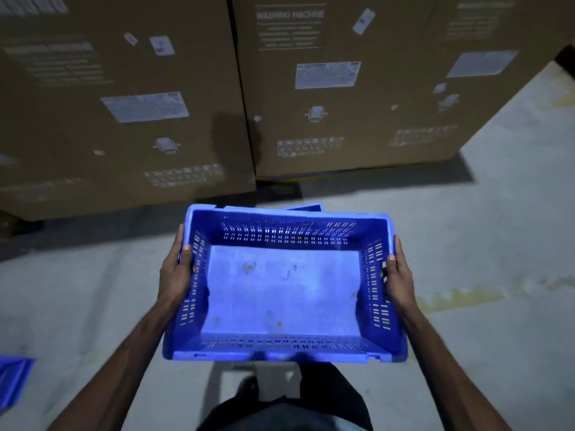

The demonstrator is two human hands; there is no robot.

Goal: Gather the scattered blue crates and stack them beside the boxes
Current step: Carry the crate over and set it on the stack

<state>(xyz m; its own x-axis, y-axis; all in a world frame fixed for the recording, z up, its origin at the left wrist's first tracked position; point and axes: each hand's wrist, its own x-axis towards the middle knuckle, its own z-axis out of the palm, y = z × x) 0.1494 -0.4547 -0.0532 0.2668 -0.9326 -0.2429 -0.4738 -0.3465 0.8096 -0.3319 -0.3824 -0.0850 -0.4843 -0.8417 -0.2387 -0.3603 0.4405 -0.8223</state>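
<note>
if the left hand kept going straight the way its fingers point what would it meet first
Probably the left cardboard box: the left hand, gripping the left end of the blue crate, points forward across the floor toward that box's base. Depth is unclear.

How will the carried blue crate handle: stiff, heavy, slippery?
Probably stiff: the blue crate shows no sag though the left hand and right hand grip only its short sides. Likely light for its size: empty, slotted walls. Thumbs hooked over the rim suggest little slipping.

Far crate [306, 207] mostly hidden, edge crate [12, 377] cut off — labels [327, 74] blurred
</note>
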